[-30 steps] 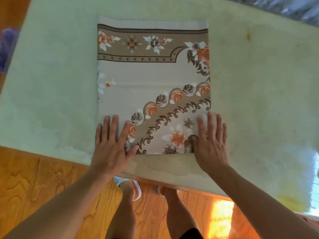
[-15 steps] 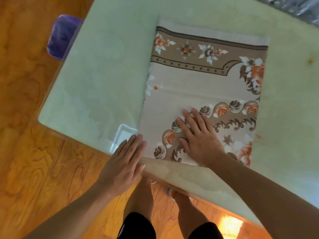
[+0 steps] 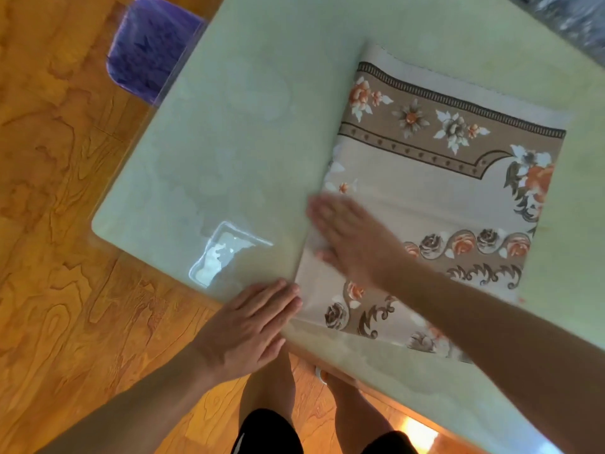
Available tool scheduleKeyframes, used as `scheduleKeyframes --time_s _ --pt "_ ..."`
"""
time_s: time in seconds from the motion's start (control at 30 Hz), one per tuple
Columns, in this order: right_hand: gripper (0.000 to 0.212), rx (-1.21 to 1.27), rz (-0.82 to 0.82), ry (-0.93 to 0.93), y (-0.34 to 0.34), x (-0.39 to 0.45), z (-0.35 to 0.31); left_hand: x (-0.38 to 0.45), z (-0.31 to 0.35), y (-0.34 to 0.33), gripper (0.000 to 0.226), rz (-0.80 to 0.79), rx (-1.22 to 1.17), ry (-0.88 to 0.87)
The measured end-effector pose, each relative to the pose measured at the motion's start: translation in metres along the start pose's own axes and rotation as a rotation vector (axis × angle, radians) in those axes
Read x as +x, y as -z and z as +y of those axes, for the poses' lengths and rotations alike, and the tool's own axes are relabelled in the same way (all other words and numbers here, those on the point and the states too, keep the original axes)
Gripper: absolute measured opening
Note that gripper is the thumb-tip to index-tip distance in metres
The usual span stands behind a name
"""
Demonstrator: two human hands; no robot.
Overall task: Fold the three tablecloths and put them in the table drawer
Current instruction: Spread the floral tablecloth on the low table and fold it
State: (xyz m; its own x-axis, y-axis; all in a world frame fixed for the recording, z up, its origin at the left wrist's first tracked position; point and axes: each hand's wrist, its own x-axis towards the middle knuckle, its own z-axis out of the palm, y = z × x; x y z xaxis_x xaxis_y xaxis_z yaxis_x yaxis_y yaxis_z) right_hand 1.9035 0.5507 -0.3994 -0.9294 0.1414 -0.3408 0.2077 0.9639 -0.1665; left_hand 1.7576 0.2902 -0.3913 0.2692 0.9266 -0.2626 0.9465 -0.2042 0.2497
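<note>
Right hand (image 3: 355,244) lies flat, fingers released, on the folded tablecloth (image 3: 438,198); left hand (image 3: 252,326) flat at its 7 o'clock corner on the tabletop (image 3: 229,142)

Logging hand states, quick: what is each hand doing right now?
Left hand: open, flat on the table edge beside the folded tablecloth, holding nothing.
Right hand: open, palm down on the tablecloth, blurred, gripping nothing.
</note>
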Motion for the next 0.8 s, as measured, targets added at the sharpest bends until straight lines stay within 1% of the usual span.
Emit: scheduleKeyframes --time_s 0.07,0.17,0.23,0.3,0.33,0.37,0.4,0.43,0.47,0.5,0.57,0.67,0.7,0.8 --pt "0.075 -0.002 0.038 -0.133 0.02 0.03 0.034 0.0 -0.003 -0.001 0.066 0.009 -0.017 -0.029" --pt "0.077 -0.033 0.027 -0.309 0.043 0.069 0.08 0.004 -0.009 0.004 0.062 -0.032 -0.044 -0.055" --pt "0.078 -0.057 0.017 -0.336 0.051 0.083 0.096 0.014 -0.015 0.016 0.051 0.004 -0.089 -0.102" --pt "0.078 -0.068 0.004 -0.314 0.051 0.086 0.099 0.038 -0.023 0.034 0.036 0.064 -0.155 -0.178" --pt "0.078 -0.069 0.01 -0.308 0.05 0.085 0.098 0.056 -0.027 0.042 0.032 0.099 -0.157 -0.2" --pt "0.078 -0.066 0.017 -0.306 0.05 0.084 0.096 0.075 -0.032 0.05 0.031 0.101 -0.134 -0.195" --pt "0.077 -0.063 0.021 -0.308 0.051 0.084 0.095 0.094 -0.038 0.056 0.042 0.063 -0.111 -0.145" --pt "0.077 -0.062 0.026 -0.317 0.053 0.084 0.094 0.111 -0.045 0.059 0.068 -0.021 -0.076 -0.084" --pt "0.077 -0.062 0.037 -0.331 0.056 0.084 0.092 0.123 -0.052 0.059 0.088 -0.076 -0.056 -0.052" --pt "0.076 -0.058 0.056 -0.346 0.058 0.084 0.088 0.131 -0.056 0.058 0.099 -0.095 -0.03 -0.039" --pt "0.076 -0.017 0.063 -0.344 0.058 0.08 0.075 0.134 -0.06 0.053 0.106 -0.089 -0.027 -0.037" --pt "0.077 0.021 0.014 -0.289 0.048 0.072 0.063 0.134 -0.055 0.055 0.107 -0.13 -0.042 -0.019" --pt "0.078 0.023 0.014 -0.311 0.048 0.075 0.07 0.134 -0.052 0.054 0.107 -0.147 -0.042 -0.013" --pt "0.079 0.081 0.037 -0.492 0.063 0.108 0.108 0.139 -0.049 0.059 0.107 -0.168 -0.022 0.003"
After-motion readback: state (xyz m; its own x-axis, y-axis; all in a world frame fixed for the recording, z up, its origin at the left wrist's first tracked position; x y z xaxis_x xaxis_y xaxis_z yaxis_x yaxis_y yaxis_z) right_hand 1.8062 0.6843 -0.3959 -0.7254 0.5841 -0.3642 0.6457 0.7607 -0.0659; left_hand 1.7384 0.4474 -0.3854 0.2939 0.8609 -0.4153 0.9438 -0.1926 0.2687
